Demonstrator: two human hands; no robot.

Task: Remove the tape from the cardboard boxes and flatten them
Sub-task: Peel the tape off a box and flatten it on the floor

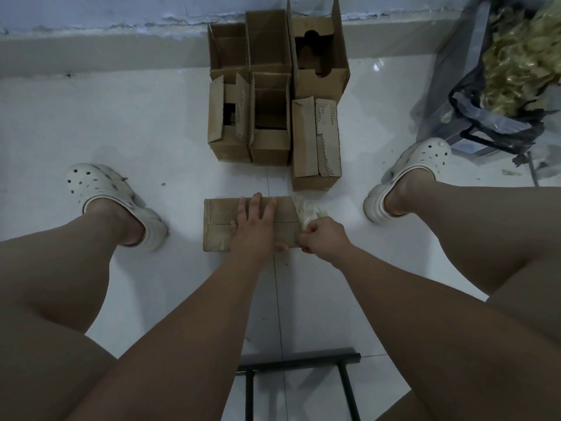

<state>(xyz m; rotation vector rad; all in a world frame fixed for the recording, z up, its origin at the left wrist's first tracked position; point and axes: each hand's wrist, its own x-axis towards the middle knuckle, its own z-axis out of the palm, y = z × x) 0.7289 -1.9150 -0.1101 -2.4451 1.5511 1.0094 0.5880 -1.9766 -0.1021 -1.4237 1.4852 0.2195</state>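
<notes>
A closed cardboard box (220, 224) lies on the white floor between my feet. My left hand (253, 226) presses flat on its top with the fingers spread. My right hand (323, 238) pinches a strip of clear tape (306, 212) at the box's right end; the tape is crumpled and partly peeled off the cardboard. Beyond this box stand several more cardboard boxes (270, 117) in a cluster, most with their flaps open, one at the right (315, 144) with its flaps shut.
A black bag (498, 113) stuffed with crumpled yellowish tape sits at the far right on a metal frame. My feet in white clogs (115, 199) (409, 174) flank the box. A dark stool frame (297, 378) is under me. The wall base (121, 47) runs along the back.
</notes>
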